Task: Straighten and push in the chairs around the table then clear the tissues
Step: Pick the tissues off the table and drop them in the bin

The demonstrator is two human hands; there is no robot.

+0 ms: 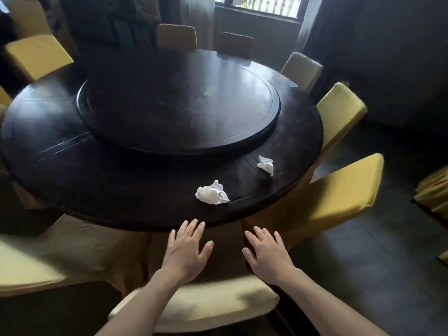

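Note:
A round dark wooden table [72, 185] carries a raised turntable [179, 107] in its middle. Two crumpled white tissues lie near its front edge: the larger tissue [212, 193] just beyond my hands, the smaller tissue [266, 164] further right. Directly below me stands a yellow-covered chair [201, 304], its back top under my forearms. My left hand [188, 251] and my right hand [268, 253] hover open, fingers spread, above that chair and just short of the table edge. Neither hand holds anything.
Several more yellow-covered chairs ring the table: one at front left [48, 260], two at the right [339, 197] [339, 117], others at the far side [177, 36] and far left [36, 54]. Dark floor [375, 263] lies to the right. A window [261, 6] is behind the table.

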